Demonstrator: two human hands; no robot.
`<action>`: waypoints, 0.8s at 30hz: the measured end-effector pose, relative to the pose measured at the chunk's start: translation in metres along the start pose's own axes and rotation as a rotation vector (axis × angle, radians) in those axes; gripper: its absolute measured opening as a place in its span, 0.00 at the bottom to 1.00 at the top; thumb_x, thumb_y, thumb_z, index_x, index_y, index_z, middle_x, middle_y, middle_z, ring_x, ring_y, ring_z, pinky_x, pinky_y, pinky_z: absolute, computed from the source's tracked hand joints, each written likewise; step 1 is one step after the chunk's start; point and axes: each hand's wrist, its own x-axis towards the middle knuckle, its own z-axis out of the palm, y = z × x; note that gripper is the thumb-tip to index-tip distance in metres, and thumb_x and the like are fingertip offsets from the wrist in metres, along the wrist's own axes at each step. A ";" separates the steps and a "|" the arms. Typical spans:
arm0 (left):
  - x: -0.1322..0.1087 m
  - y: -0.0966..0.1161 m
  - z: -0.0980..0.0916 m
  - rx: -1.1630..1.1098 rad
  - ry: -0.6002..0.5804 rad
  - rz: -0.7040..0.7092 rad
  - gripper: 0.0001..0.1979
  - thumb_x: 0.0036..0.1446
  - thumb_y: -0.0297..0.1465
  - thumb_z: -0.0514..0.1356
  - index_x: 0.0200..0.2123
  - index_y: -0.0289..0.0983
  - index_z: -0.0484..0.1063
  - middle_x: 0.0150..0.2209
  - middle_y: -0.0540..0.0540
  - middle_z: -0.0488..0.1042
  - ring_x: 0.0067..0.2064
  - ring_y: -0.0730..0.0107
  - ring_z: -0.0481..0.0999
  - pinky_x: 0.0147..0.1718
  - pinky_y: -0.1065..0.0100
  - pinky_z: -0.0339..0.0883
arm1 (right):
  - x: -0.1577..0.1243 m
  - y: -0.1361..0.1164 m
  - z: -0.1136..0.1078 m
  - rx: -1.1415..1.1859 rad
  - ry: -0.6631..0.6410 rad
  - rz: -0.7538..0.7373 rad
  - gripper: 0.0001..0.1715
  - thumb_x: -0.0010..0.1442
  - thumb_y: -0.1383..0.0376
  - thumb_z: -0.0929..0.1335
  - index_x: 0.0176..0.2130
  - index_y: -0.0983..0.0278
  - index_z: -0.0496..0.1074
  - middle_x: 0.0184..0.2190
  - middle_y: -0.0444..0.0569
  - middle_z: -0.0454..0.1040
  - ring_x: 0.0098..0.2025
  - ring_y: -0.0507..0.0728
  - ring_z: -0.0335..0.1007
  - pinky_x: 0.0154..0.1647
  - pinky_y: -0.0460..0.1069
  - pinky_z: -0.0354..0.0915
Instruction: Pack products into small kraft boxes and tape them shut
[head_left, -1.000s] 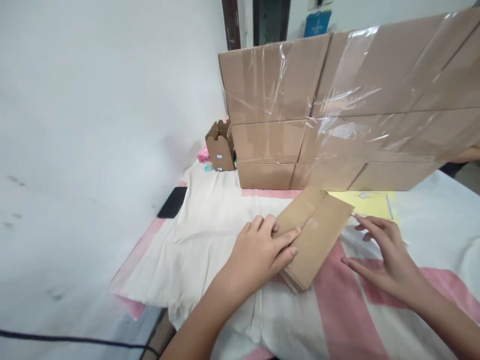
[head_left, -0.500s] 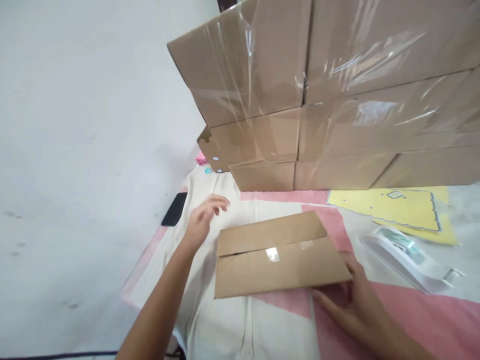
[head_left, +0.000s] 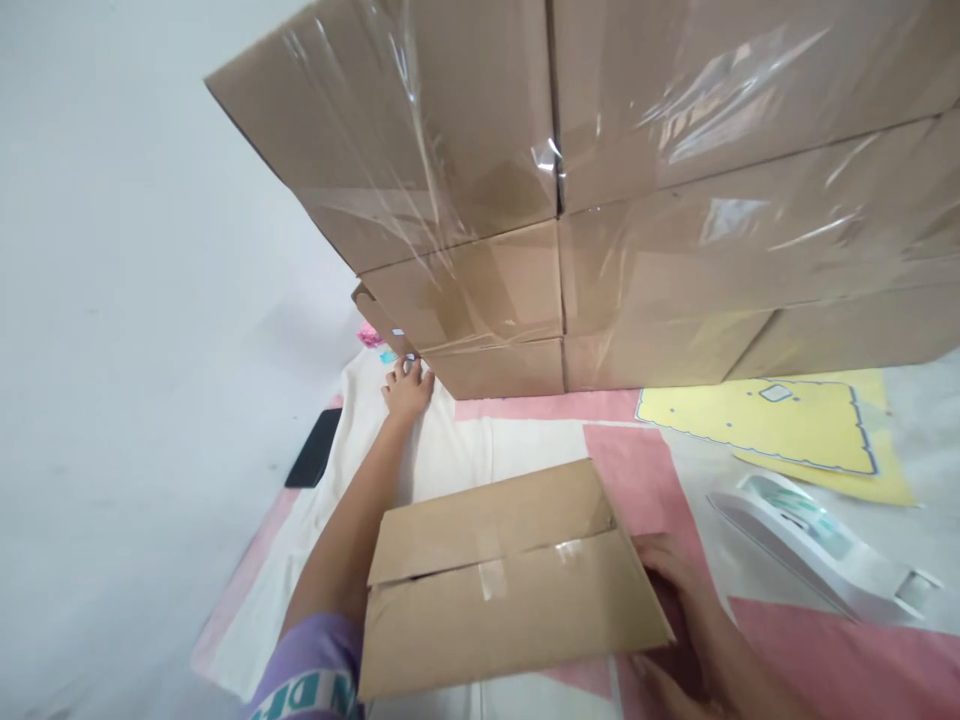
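My right hand [head_left: 694,625] grips a small cardboard box [head_left: 525,605] by its right side, thumb low and fingers behind the edge. The box is tilted toward me, its two top flaps folded in and short strips of clear tape across the seam. My left hand [head_left: 409,388] reaches far forward, fingers spread, at the foot of an open cardboard carton [head_left: 382,318] beside the big stack. Small white tags show near its fingertips; whether it touches them I cannot tell. A pink item [head_left: 368,335] lies just beyond that hand.
A tall stack of cardboard boxes [head_left: 465,295] in clear film stands across the back. Yellow paper sheets [head_left: 757,420] and a white tape dispenser [head_left: 821,545] lie on the right. A black phone-like slab [head_left: 315,448] rests at the left edge, near the white wall [head_left: 112,300].
My left hand has moved forward, away from the small box, to the foot of the stack. The small box sits lower and further left in view, still in my right hand. The view has shifted.
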 end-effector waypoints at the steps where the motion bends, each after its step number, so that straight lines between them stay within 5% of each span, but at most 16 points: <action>1: 0.002 -0.001 0.001 0.001 0.005 0.000 0.25 0.65 0.42 0.58 0.63 0.41 0.66 0.71 0.40 0.54 0.69 0.43 0.56 0.65 0.35 0.50 | 0.000 0.000 0.000 0.009 0.007 -0.002 0.38 0.63 0.68 0.67 0.67 0.51 0.52 0.57 0.58 0.68 0.56 0.68 0.72 0.51 0.59 0.76; 7: 0.004 -0.007 0.007 -0.093 0.092 0.025 0.22 0.63 0.41 0.57 0.58 0.41 0.72 0.67 0.38 0.63 0.66 0.39 0.59 0.62 0.36 0.52 | -0.002 0.004 0.001 0.053 0.003 0.014 0.36 0.62 0.67 0.67 0.65 0.50 0.54 0.56 0.57 0.69 0.53 0.67 0.74 0.48 0.60 0.77; 13: -0.012 -0.020 -0.004 -0.394 0.228 0.082 0.16 0.64 0.41 0.61 0.47 0.35 0.74 0.48 0.43 0.77 0.49 0.61 0.76 0.54 0.51 0.69 | -0.002 0.003 0.003 0.055 -0.013 0.043 0.34 0.64 0.66 0.66 0.65 0.53 0.53 0.57 0.58 0.67 0.55 0.66 0.71 0.49 0.59 0.76; 19: -0.061 -0.027 -0.046 -0.735 0.253 0.181 0.14 0.59 0.41 0.65 0.38 0.36 0.71 0.37 0.48 0.75 0.39 0.68 0.76 0.40 0.63 0.73 | 0.001 0.003 0.003 -0.021 0.032 -0.040 0.34 0.62 0.69 0.67 0.63 0.56 0.55 0.52 0.55 0.67 0.52 0.64 0.69 0.50 0.58 0.73; 24: -0.107 -0.010 -0.096 -0.887 0.156 0.270 0.14 0.51 0.40 0.68 0.35 0.39 0.70 0.30 0.49 0.75 0.35 0.69 0.77 0.36 0.66 0.71 | 0.002 0.004 0.007 -0.054 0.110 -0.105 0.33 0.58 0.71 0.67 0.61 0.58 0.59 0.48 0.53 0.67 0.48 0.63 0.69 0.48 0.58 0.71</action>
